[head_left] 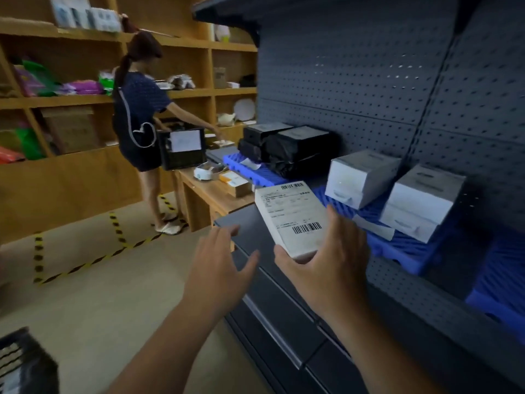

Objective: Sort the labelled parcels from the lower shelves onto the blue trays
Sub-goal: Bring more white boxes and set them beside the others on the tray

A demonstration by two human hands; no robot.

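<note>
1. Head view: the right hand grips a white parcel by its near end, thumb on one side and fingers on the other, holding it tilted in the air in front of the dark shelf, label and barcodes facing up.
2. The left hand is empty, fingers spread, just left of the parcel and not touching it.
3. Beyond the parcel, a blue tray on the shelf carries two stacks of white boxes.
4. Farther along, another blue tray holds black-wrapped parcels.
5. A third blue tray shows at the right edge.
6. In the background another person reaches toward wooden shelves.
</note>
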